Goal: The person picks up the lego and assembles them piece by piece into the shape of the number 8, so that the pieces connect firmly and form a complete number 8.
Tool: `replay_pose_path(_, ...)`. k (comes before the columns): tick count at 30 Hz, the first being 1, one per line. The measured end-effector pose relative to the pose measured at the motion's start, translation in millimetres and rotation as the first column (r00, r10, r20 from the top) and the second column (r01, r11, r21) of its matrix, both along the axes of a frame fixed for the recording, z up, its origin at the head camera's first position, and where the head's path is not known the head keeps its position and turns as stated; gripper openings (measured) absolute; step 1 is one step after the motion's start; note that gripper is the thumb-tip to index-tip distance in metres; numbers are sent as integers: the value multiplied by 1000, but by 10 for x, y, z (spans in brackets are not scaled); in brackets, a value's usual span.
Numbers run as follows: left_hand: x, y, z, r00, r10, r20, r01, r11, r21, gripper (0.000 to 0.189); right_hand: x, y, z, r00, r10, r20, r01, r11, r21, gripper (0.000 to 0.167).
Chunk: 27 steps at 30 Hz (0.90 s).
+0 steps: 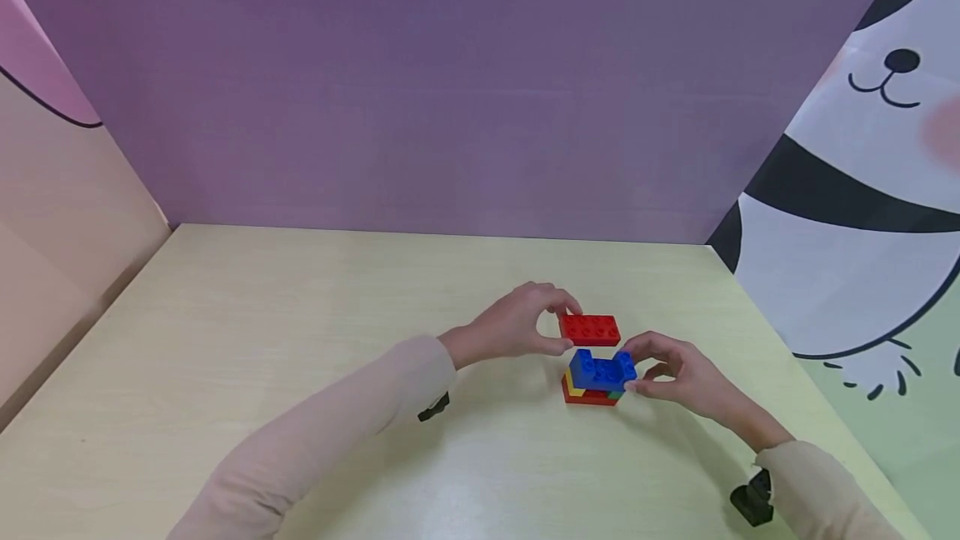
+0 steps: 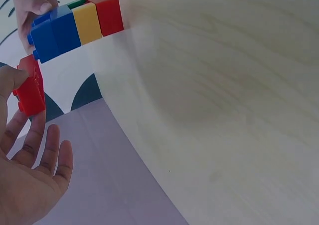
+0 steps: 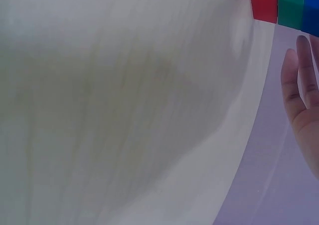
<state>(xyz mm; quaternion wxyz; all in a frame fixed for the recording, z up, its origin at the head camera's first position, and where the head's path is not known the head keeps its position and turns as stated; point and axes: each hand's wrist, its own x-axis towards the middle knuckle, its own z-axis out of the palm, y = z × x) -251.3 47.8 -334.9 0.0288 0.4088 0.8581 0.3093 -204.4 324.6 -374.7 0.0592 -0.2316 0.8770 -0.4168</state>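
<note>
My left hand (image 1: 521, 325) pinches a red studded brick (image 1: 590, 330) between thumb and fingers, level and just above and behind a small stack. In the left wrist view this red brick (image 2: 32, 88) sits between thumb and index finger, the other fingers spread. The stack has a red brick (image 1: 588, 399) at the bottom, a yellow brick (image 1: 574, 387) and a green brick (image 1: 615, 395) in the middle, and blue bricks (image 1: 602, 375) on top, raised at both ends. My right hand (image 1: 678, 369) grips the blue part at its right end with thumb and index finger.
The stack stands on a pale wooden table (image 1: 262, 340). A purple wall (image 1: 450, 90) rises behind the table's far edge, and a panel with a cartoon panda (image 1: 847, 190) borders the right side. Dark wrist devices hang beneath both sleeves.
</note>
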Motion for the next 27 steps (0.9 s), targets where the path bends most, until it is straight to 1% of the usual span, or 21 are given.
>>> replay_pose_path(5, 54, 23, -11, 1000, -22, 2, 22, 1000, 12, 43, 5, -2, -6, 1000, -5, 15, 6, 1000, -9, 38)
replay_pose_path(12, 111, 64, -19, 998, -64, -3, 64, 997, 32, 42, 3, 2, -16, 1000, 5, 10, -4, 1000, -26, 40)
replay_pose_path(19, 165, 97, -3, 998, -64, 19, 64, 997, 31, 43, 9, -3, -9, 1000, 2, 14, -2, 1000, -30, 41)
replay_pose_path(27, 188, 131, -25, 997, -74, 21, 73, 997, 29, 43, 10, 5, -18, 1000, 19, 2, -19, 999, -43, 40)
